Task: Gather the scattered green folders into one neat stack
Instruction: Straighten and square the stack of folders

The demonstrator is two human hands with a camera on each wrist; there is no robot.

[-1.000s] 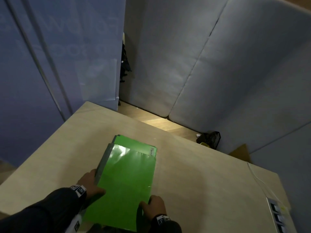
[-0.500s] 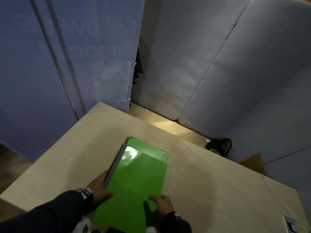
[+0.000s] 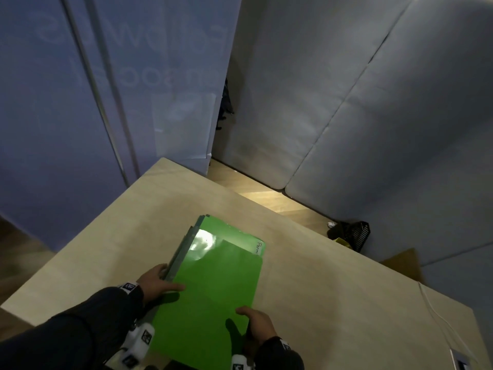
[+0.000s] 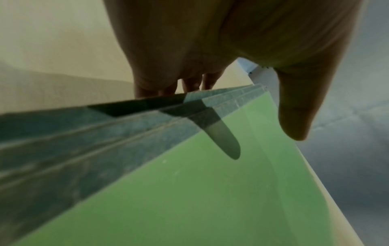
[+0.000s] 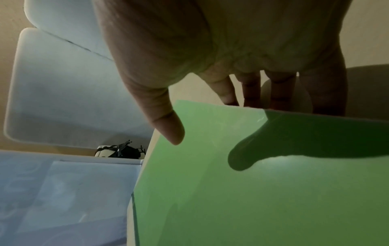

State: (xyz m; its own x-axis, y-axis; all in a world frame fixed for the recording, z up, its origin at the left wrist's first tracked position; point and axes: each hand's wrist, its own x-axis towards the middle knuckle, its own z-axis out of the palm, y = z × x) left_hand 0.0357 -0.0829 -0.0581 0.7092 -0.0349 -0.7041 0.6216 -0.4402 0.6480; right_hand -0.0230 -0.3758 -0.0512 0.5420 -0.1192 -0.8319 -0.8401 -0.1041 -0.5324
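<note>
A stack of green folders [image 3: 213, 289] lies on the wooden table [image 3: 333, 289], its near end reaching my body. The top folder sits a little nearer than the one beneath, whose labelled far edge [image 3: 257, 247] sticks out. My left hand [image 3: 157, 281] holds the stack's left spine side, thumb over the top and fingers down behind the edge [image 4: 189, 86]. My right hand [image 3: 256, 324] holds the right edge, with its thumb [image 5: 168, 126] just above the top folder [image 5: 252, 191] and its fingers hidden behind that edge.
A white cable [image 3: 437, 316] runs along the table's right side to a power strip [image 3: 460, 363] at the near right corner. On the floor beyond the table stands a black basket [image 3: 352, 233]. Grey padded panels and a blue banner close in the back and left.
The head view has swung a little, so the stack sits further right in the picture. Both hands keep the same hold on the stack's sides; the folders look unmoved.
</note>
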